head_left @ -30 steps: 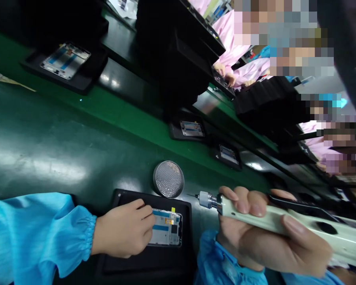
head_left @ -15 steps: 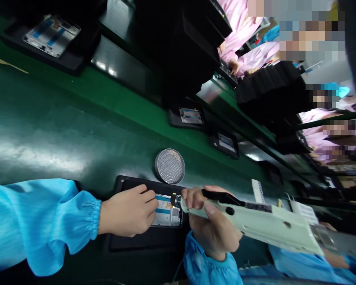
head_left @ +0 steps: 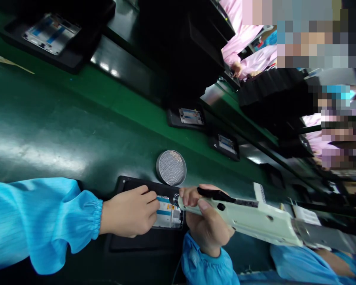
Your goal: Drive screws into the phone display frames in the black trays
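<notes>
My left hand [head_left: 132, 211] rests on the left part of a phone mid-frame [head_left: 164, 221], its fingers curled over that end. The frame has blue strips and a small orange flex piece, and lies in a black tray [head_left: 136, 243]. My right hand [head_left: 206, 225] is wrapped round a pale green electric screwdriver [head_left: 255, 219], held nearly level with its tip over the top edge of the frame. Whether the tip touches a screw cannot be made out. Just beyond the tray stands a round grey screw dish [head_left: 171, 167] with a dotted plate and small loose screws.
Other black trays with phone frames sit at upper left [head_left: 52, 33], at centre [head_left: 191, 116] and right of it [head_left: 228, 143]. Tall black stacks [head_left: 195, 51] rise behind. A co-worker's blue sleeve [head_left: 296, 263] is at lower right; people in pink work across the bench.
The screwdriver and my right hand have shifted slightly left, the tool's rear end the most. My left hand stays on the phone mid-frame.
</notes>
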A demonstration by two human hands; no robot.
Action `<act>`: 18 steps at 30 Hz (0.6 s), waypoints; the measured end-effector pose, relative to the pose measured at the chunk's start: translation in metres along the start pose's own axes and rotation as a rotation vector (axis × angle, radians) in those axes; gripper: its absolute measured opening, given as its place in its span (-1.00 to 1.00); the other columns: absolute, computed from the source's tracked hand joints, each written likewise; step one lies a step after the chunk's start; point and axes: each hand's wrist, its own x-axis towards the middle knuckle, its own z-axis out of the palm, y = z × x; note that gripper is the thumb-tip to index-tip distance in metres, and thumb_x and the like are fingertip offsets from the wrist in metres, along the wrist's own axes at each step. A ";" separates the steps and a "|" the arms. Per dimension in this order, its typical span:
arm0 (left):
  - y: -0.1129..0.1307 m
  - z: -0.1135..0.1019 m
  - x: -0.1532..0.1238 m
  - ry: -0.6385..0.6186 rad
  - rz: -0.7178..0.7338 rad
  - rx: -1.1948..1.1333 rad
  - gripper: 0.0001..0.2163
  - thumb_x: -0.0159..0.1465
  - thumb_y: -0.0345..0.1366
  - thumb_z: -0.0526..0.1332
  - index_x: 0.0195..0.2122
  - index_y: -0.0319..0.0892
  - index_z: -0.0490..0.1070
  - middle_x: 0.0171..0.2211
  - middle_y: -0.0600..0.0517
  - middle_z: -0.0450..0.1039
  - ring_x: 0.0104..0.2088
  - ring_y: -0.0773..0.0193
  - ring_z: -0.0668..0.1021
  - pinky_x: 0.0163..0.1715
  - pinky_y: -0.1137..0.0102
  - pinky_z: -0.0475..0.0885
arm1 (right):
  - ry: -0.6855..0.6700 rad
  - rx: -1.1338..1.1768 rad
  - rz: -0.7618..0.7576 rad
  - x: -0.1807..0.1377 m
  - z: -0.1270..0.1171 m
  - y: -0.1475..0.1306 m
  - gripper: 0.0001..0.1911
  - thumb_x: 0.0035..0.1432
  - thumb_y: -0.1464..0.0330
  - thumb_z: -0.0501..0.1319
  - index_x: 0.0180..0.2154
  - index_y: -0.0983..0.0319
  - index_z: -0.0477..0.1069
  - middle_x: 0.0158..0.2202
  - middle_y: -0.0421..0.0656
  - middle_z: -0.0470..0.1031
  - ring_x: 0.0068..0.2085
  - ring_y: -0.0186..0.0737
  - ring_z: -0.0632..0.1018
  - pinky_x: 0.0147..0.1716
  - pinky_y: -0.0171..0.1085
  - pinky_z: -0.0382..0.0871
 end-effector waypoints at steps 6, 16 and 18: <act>0.000 0.000 0.000 0.008 0.001 0.003 -0.88 0.20 -0.31 0.27 -0.30 -0.26 0.49 -0.34 -0.07 0.41 -0.28 0.10 0.44 -0.30 0.23 0.29 | 0.031 -0.039 -0.010 0.001 0.001 0.001 -0.81 0.10 0.39 0.21 -0.19 0.19 0.46 -0.60 -0.28 0.33 -0.53 -0.31 0.41 -0.45 -0.21 0.34; 0.001 -0.001 -0.001 0.022 0.003 0.003 -0.87 0.18 -0.30 0.30 -0.31 -0.27 0.48 -0.35 -0.07 0.42 -0.29 0.10 0.43 -0.30 0.24 0.27 | 0.017 -0.015 -0.011 0.000 0.000 0.004 -0.79 0.11 0.41 0.19 -0.16 0.17 0.46 -0.59 -0.28 0.33 -0.52 -0.31 0.41 -0.44 -0.21 0.34; 0.000 -0.001 -0.001 0.022 0.002 0.000 -0.87 0.17 -0.30 0.31 -0.32 -0.26 0.48 -0.35 -0.07 0.42 -0.29 0.10 0.43 -0.31 0.24 0.27 | 0.019 -0.020 -0.003 0.000 0.000 0.004 -0.79 0.11 0.40 0.20 -0.17 0.17 0.46 -0.59 -0.28 0.33 -0.52 -0.31 0.41 -0.44 -0.21 0.34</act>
